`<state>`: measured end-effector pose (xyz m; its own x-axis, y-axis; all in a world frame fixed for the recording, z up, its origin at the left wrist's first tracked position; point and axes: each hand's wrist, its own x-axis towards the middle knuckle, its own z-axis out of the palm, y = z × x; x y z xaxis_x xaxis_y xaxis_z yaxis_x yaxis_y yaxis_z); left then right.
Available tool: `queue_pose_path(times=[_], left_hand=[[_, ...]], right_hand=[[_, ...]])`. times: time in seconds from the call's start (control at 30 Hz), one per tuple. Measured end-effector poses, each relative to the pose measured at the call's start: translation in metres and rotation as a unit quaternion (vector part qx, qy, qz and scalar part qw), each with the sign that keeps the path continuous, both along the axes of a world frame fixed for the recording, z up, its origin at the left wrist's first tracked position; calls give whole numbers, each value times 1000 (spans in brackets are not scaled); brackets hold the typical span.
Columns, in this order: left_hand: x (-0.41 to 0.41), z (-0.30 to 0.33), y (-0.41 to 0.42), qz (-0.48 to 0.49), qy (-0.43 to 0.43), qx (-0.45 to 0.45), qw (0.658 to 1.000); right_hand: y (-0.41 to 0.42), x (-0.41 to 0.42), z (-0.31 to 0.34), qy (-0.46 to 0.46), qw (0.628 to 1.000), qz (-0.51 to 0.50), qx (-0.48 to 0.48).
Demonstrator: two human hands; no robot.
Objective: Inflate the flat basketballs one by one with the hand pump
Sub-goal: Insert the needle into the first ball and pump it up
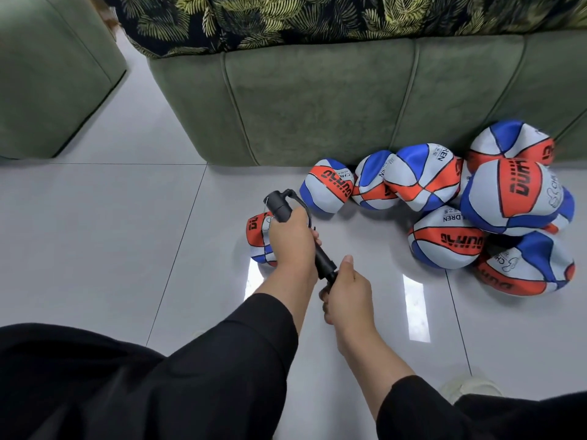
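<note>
Currently, head view: the left hand (290, 236) grips the barrel of the black hand pump (282, 208), fingers wrapped round it, knuckles toward the camera. The right hand (347, 292) is closed on the pump's handle end (330, 276), thumb raised, fingers curled under the handle. Pump lies at a slant, its far end with a short black hose (293, 195) pointing away from the person. Directly under and behind the left hand sits one flat basketball (259, 238), orange, white and blue, crumpled, resting on the white tiled floor (127, 249). Whether the hose is plugged into this ball cannot be told; the hand covers that spot. To the right, a pile of other basketballs (444, 198) in the same colours lies against the base of a green sofa (317, 100), several stacked on one another, most visibly dented. A leaf-patterned fabric (286, 17) lies on the sofa top. Both forearms come out of black sleeves (238, 360). A pale shoe (470, 387) shows at lower right.
</note>
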<state>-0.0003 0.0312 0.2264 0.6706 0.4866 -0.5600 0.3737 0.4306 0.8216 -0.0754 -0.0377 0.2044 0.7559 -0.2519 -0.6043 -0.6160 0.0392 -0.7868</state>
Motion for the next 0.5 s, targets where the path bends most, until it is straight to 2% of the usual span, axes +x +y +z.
queue_pose_path(times=[0.23,0.5], left_hand=[[17,12,29,11,21,-18,1000],[-3,4,-6,-6,10,1,1000]], right_hand=[[-4,-14,-11,10,1000,1,-8],[-3,-5,-7,-13,999,-19,-32]])
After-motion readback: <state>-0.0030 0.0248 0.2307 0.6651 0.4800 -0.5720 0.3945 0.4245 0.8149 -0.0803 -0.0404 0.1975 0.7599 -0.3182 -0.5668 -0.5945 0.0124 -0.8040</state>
